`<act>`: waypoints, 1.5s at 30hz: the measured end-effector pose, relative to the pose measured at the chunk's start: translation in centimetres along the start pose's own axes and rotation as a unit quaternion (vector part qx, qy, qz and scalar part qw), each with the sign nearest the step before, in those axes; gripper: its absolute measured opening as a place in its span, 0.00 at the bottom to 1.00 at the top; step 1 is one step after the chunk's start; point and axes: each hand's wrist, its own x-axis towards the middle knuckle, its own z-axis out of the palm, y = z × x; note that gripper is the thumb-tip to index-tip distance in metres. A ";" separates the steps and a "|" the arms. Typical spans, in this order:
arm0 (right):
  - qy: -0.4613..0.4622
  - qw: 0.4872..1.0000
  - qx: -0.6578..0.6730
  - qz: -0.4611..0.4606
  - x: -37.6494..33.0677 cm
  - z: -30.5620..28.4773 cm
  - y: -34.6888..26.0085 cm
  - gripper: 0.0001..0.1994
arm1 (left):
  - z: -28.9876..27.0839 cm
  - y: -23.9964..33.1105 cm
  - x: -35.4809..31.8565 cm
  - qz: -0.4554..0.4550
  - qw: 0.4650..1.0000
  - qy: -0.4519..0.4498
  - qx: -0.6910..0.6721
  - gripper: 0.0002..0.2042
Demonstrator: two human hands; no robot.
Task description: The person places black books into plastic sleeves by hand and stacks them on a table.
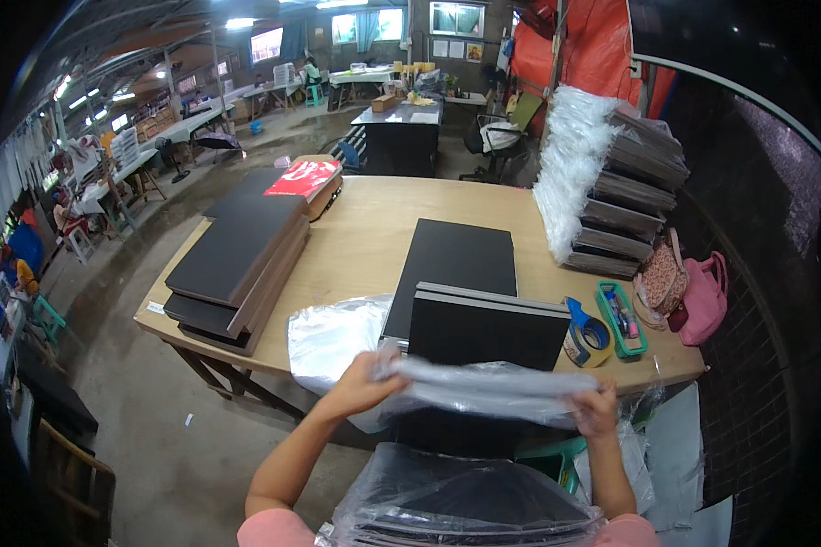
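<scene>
My left hand (363, 381) and my right hand (596, 408) both grip a clear plastic bag (483, 387), stretched between them at the near edge of the wooden table (374, 237). Just behind the bag a dark flat board (488, 326) stands on edge. Another dark board (461, 260) lies flat behind it. A second sheet of clear plastic (333, 337) lies on the table by my left hand. On my lap rests a stack of dark boards wrapped in plastic (465, 506).
Stacked dark boards (237, 260) lie on the table's left with a red paper (303, 179) beyond. Bagged boards (611, 196) are piled at the right. A tape roll (586, 339), green tray (622, 319) and pink bag (702, 296) sit near the right edge.
</scene>
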 end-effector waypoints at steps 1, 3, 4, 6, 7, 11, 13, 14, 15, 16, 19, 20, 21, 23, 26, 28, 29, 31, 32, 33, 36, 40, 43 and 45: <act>0.051 0.987 -0.130 -0.080 1.3 -0.1 0.9 0.05 | 1.4 1.3 1.6 0.022 0.983 0.138 0.116 0.18; 0.124 0.888 -0.377 -0.234 4.3 1.5 1.2 0.10 | 1.5 3.2 4.5 0.042 0.933 0.208 0.290 0.27; 0.114 0.852 -0.434 -0.271 5.2 2.0 1.0 0.12 | 1.4 3.0 5.2 0.039 0.916 0.199 0.345 0.27; 0.091 0.763 -0.538 -0.345 6.7 2.6 0.5 0.16 | 1.2 2.8 5.4 0.077 0.883 0.198 0.419 0.27; 0.060 0.779 -0.534 -0.323 6.3 2.0 0.4 0.20 | 1.0 3.3 4.5 0.119 0.867 0.205 0.439 0.26; 0.055 0.809 -0.482 -0.333 3.2 2.8 -2.4 0.13 | -0.1 5.9 0.8 0.226 0.829 0.194 0.473 0.17; 0.011 0.824 -0.474 -0.309 1.9 2.0 -4.1 0.10 | -1.3 7.5 -0.3 0.173 0.921 0.138 0.320 0.14; -0.001 0.860 -0.443 -0.254 1.5 2.5 -5.1 0.04 | -1.7 7.7 -0.3 0.141 0.955 0.108 0.238 0.13; -0.036 0.913 -0.386 -0.130 1.2 2.8 -6.1 0.04 | -2.3 7.7 0.0 0.026 0.989 0.025 0.144 0.11; -0.068 0.944 -0.322 -0.005 1.2 2.7 -7.3 0.04 | -3.1 7.6 0.7 -0.085 0.994 -0.057 0.045 0.09; -0.119 0.962 -0.174 0.175 1.4 1.5 -7.5 0.06 | -3.1 6.3 1.1 -0.274 0.921 -0.188 -0.204 0.12; -0.094 0.969 -0.163 0.161 0.8 1.8 -6.9 0.06 | -2.6 5.9 0.4 -0.275 0.908 -0.187 -0.256 0.13; -0.070 0.975 -0.150 0.145 0.3 1.8 -6.3 0.06 | -2.2 5.5 -0.2 -0.276 0.893 -0.184 -0.306 0.14; -0.081 0.974 -0.201 0.071 -0.2 1.5 -6.0 0.05 | -2.5 4.3 -0.9 -0.243 0.917 -0.181 -0.258 0.17; -0.079 0.966 -0.238 0.057 -0.6 2.1 -6.6 0.03 | -3.1 5.7 -0.9 -0.199 0.960 -0.160 -0.112 0.14; -0.050 0.894 -0.386 -0.222 -0.3 3.0 -7.1 0.03 | -2.8 7.2 -0.6 0.018 0.996 0.019 -0.080 0.12; -0.031 0.821 -0.446 -0.354 -0.2 3.5 -7.4 0.03 | -2.7 8.1 -0.6 0.128 0.984 0.108 -0.062 0.11; -0.020 0.794 -0.463 -0.394 -0.8 4.6 -7.7 0.07 | -3.4 10.6 -1.0 0.166 0.972 0.119 0.114 0.10; -0.033 0.777 -0.478 -0.408 -1.0 4.6 -7.6 0.08 | -3.4 11.1 -1.2 0.176 0.949 0.112 0.235 0.11; -0.050 0.761 -0.489 -0.424 -0.9 4.6 -7.3 0.09 | -3.3 11.2 -1.5 0.182 0.910 0.107 0.356 0.11; -0.041 0.776 -0.536 -0.331 0.9 5.2 -4.4 0.17 | -1.1 6.7 -0.4 0.107 0.927 0.220 0.285 0.20; 0.020 0.749 -0.602 -0.277 4.5 5.3 -1.2 0.23 | 1.0 3.7 4.0 0.000 0.909 0.218 0.355 0.36; 0.012 0.722 -0.627 -0.293 6.1 3.9 0.5 0.23 | 1.0 2.3 4.8 0.055 0.880 0.218 0.419 0.32; 0.021 0.709 -0.616 -0.342 4.5 3.8 0.4 0.23 | 1.1 2.2 3.8 0.101 0.858 0.237 0.443 0.31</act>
